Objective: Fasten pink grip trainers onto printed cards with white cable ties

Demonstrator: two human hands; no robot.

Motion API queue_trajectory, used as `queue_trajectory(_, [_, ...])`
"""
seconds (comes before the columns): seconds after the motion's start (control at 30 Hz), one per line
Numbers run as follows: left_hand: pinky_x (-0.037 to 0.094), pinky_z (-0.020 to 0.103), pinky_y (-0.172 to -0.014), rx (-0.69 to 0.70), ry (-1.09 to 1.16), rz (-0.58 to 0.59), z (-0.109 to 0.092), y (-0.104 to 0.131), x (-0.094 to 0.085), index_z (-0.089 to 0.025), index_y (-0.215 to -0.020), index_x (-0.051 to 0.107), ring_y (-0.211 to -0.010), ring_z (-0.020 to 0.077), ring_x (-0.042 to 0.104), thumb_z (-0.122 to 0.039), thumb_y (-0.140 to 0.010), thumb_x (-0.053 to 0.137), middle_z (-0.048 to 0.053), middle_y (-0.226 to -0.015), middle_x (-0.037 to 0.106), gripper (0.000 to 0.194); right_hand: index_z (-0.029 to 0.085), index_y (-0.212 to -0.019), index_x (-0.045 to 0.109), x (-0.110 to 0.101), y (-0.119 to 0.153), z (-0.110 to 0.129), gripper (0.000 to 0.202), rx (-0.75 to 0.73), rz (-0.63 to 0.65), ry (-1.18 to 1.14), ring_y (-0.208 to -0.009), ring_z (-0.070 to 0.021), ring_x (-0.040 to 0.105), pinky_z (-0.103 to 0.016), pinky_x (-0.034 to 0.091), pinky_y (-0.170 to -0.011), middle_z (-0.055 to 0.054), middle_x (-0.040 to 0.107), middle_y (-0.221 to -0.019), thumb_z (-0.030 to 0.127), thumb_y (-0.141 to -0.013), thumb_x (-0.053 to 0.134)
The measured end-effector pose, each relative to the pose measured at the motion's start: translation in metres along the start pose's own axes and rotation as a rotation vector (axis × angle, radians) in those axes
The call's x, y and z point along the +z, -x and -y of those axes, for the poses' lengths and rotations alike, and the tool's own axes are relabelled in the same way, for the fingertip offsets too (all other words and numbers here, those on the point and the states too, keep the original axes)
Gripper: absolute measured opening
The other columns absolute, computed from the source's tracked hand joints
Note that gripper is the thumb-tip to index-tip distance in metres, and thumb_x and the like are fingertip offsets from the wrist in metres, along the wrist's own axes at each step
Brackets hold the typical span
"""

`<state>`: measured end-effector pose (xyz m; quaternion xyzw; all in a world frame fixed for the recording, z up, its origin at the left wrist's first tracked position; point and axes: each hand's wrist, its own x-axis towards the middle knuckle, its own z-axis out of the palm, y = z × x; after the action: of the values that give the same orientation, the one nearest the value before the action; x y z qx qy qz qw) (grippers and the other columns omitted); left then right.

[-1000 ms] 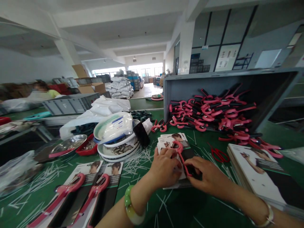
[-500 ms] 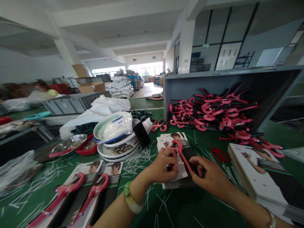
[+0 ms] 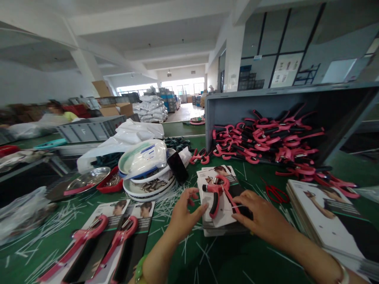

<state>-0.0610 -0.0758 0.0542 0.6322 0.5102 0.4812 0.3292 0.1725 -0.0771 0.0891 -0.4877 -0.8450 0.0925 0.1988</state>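
Pink-and-black pliers (image 3: 217, 197) lie on a stack of printed cards (image 3: 204, 173) in front of me. My left hand (image 3: 186, 213) is at the left edge of the stack, thumb and fingers spread, holding nothing. Over the right side of the cards, my right hand (image 3: 256, 209) has its fingers closed on the pliers' right handle, and a thin white strip shows by the fingertips. Two more pliers (image 3: 85, 236) (image 3: 120, 240) rest on cards at the lower left.
A grey crate (image 3: 281, 94) on its side holds many pink pliers. Red scissors (image 3: 276, 193) and another card stack (image 3: 328, 213) are to the right. Plates (image 3: 148, 189) with metal parts, a phone (image 3: 177, 167) and a red tray (image 3: 111, 183) stand left. White strips litter the green table.
My left hand has let go of the pliers and moved left, its fingers opening. The pliers' left handle is now in sight. My right hand has stayed near the right handle.
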Motion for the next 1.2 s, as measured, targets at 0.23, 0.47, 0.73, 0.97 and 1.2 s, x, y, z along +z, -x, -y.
queue_trajectory(0.23, [0.04,0.023,-0.06,-0.251,0.385,0.082,0.024,0.011,0.016,-0.013,-0.08,0.066,-0.062,0.0113,0.053,-0.041,-0.067,0.07,0.003,-0.07,0.064,0.031,0.018,-0.085,0.065,-0.005,0.001,0.009,0.015,-0.042,0.043,-0.015,-0.081,-0.0183,0.059,-0.032,0.046,-0.073,-0.006,0.062,-0.085,0.016,-0.084,0.05])
queue_trajectory(0.47, [0.039,0.021,-0.053,-0.059,0.059,-0.044,0.014,0.004,0.03,-0.016,-0.077,0.069,-0.054,0.0094,0.048,-0.03,-0.075,0.062,0.001,-0.067,0.065,0.016,0.019,-0.086,0.066,0.007,-0.017,0.014,0.017,-0.149,-0.059,-0.136,-0.083,-0.0171,0.06,-0.029,0.046,-0.074,-0.005,0.066,-0.085,0.024,-0.088,0.049])
queue_trajectory(0.73, [0.047,0.024,-0.062,0.162,-0.191,-0.146,0.008,-0.012,0.031,-0.02,-0.087,0.069,-0.064,0.0126,0.06,-0.026,-0.082,0.057,0.001,-0.083,0.071,0.014,0.021,-0.088,0.063,0.036,-0.036,0.018,0.023,-0.052,-0.215,-0.109,-0.088,-0.0198,0.057,-0.034,0.045,-0.077,-0.006,0.064,-0.092,0.029,-0.091,0.042])
queue_trajectory(0.97, [0.048,0.023,-0.072,0.249,-0.432,-0.044,-0.001,-0.012,0.017,-0.025,-0.095,0.07,-0.082,0.0146,0.066,-0.024,-0.086,0.051,0.002,-0.091,0.072,0.02,0.02,-0.086,0.059,0.045,-0.036,0.018,0.021,-0.047,-0.291,-0.061,-0.088,-0.0208,0.056,-0.034,0.044,-0.077,-0.006,0.063,-0.091,0.028,-0.092,0.04])
queue_trajectory(1.2, [0.047,0.021,-0.064,0.269,-0.555,0.015,-0.007,-0.011,0.009,-0.027,-0.099,0.07,-0.078,0.0144,0.067,-0.019,-0.086,0.051,0.001,-0.091,0.072,0.024,0.02,-0.089,0.058,0.049,-0.032,0.018,0.02,-0.071,-0.347,-0.08,-0.088,-0.021,0.054,-0.036,0.044,-0.078,-0.007,0.062,-0.094,0.027,-0.092,0.04])
